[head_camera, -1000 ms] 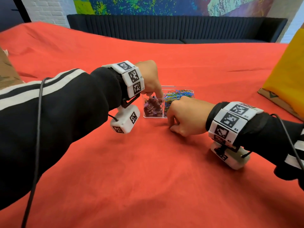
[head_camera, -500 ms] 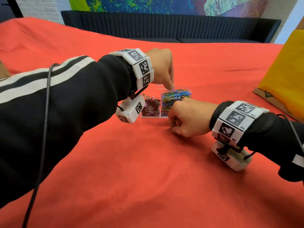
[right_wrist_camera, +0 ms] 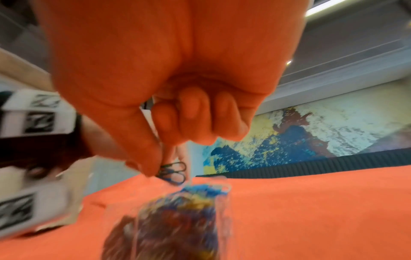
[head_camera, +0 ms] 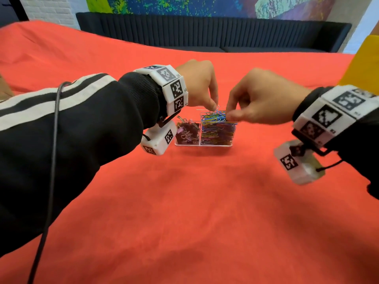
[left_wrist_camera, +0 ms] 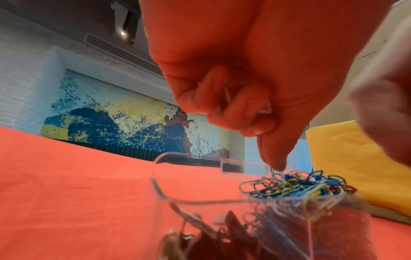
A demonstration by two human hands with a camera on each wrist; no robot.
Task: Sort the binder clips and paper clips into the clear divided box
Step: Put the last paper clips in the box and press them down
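The clear divided box [head_camera: 205, 144] stands on the red cloth. Dark binder clips [head_camera: 187, 134] fill its left compartment, and coloured paper clips [head_camera: 217, 128] are heaped in the right one. My left hand [head_camera: 214, 107] hovers over the heap, and its fingertips pinch a pale paper clip [left_wrist_camera: 275, 174] that touches the pile. My right hand [head_camera: 228, 116] reaches in from the right at the box's rim. Its thumb and finger pinch a few dark green and blue paper clips [right_wrist_camera: 173, 172] just above the blurred box [right_wrist_camera: 177, 219].
Red cloth [head_camera: 184, 201] covers the whole table. A yellow bag [head_camera: 365, 64] lies at the far right edge, and a dark sofa [head_camera: 205, 33] runs behind the table. A black cable [head_camera: 51, 160] hangs from my left sleeve.
My right hand lifted off the cloth in front of the box and rose to the paper clip compartment. My left hand moved from the binder clip side to above the paper clips.
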